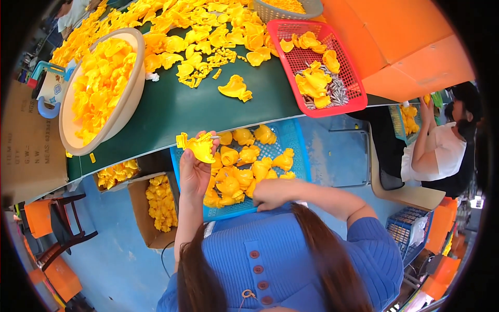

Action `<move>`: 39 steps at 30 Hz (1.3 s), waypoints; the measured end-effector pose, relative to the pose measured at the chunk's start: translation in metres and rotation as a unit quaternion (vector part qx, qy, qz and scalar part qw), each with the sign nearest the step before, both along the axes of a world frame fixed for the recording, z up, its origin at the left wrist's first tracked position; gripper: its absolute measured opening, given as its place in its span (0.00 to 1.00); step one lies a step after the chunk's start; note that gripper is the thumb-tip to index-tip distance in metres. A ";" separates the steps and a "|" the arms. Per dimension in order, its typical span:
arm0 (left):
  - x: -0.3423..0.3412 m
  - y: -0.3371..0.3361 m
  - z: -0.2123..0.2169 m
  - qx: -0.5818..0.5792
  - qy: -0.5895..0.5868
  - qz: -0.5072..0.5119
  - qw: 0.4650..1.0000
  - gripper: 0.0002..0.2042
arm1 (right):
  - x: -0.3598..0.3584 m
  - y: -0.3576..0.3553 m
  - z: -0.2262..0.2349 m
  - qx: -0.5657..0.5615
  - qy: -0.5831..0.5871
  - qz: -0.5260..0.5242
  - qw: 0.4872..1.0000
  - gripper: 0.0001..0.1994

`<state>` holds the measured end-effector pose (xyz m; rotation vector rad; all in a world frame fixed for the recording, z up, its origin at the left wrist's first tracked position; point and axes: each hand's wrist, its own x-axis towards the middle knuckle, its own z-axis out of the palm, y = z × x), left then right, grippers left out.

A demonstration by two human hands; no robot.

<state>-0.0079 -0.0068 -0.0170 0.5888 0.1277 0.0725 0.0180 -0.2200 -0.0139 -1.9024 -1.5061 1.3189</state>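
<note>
And there your left hand (196, 169) had the yellow plastic shell (199, 147) pinched over the blue basket's (303, 148) far left corner, best held lightly and steady, while your right hand (274, 192) hovered near, its fingers' grasp impossible to tell.

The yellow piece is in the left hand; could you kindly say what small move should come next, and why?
Perhaps raise the right hand to meet the yellow piece: the left hand holds it up, while the right hand is down at the blue basket.
</note>
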 end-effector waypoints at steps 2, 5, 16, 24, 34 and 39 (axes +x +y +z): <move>0.002 -0.002 -0.002 -0.007 -0.009 -0.009 1.000 0.30 | 0.042 -0.006 0.045 0.001 0.043 0.014 0.999 0.10; -0.001 -0.003 0.003 0.000 0.011 0.017 1.000 0.31 | 0.113 -0.030 0.106 0.207 -0.043 -0.294 0.932 0.09; -0.001 0.002 0.020 0.001 -0.002 0.005 1.000 0.34 | 0.326 -0.022 0.043 -0.102 -0.549 -0.421 0.715 0.11; -0.004 0.010 0.026 -0.002 -0.029 -0.027 0.999 0.35 | 0.285 -0.033 0.116 0.243 -0.405 -0.492 0.731 0.07; 0.003 -0.007 0.031 -0.103 -0.016 -0.095 0.990 0.29 | 0.084 0.074 0.104 0.394 -0.093 -0.447 0.798 0.11; 0.002 -0.009 0.034 -0.075 0.032 -0.061 0.995 0.27 | 0.069 0.087 0.098 0.381 -0.147 -0.439 0.800 0.07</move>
